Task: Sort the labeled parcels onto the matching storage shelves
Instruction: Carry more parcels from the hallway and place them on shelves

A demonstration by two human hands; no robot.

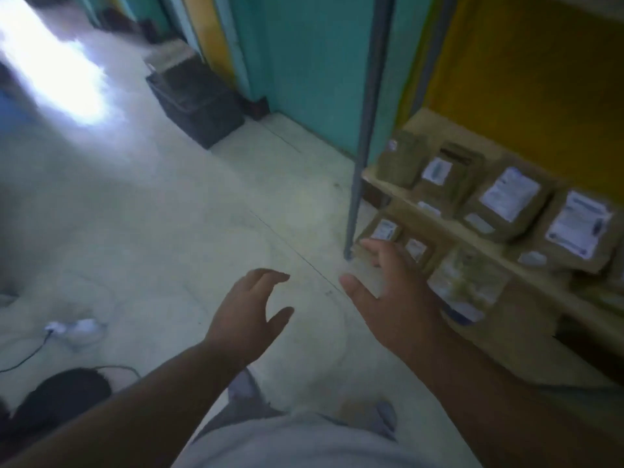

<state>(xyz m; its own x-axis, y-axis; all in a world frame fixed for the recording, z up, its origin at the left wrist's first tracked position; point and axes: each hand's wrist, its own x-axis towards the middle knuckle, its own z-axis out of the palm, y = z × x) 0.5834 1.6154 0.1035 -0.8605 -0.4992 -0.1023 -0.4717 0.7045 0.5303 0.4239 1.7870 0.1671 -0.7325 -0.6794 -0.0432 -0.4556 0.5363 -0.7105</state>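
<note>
While both hands, left hand [251,309] and right hand [393,292], are spread and empty, the paper-wrapped parcels [506,204] at two o'clock are judged light, slightly yielding, best gripped by opposite edges.

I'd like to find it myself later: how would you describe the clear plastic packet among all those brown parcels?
Find the grey metal post of the shelf rack on the right. On the lower shelf, just right of the right hand, lies the packet. Its see-through wrap shows greenish contents, unlike the brown paper parcels with white labels around it.

brown parcels [510,204] (white labels [511,193])
</note>
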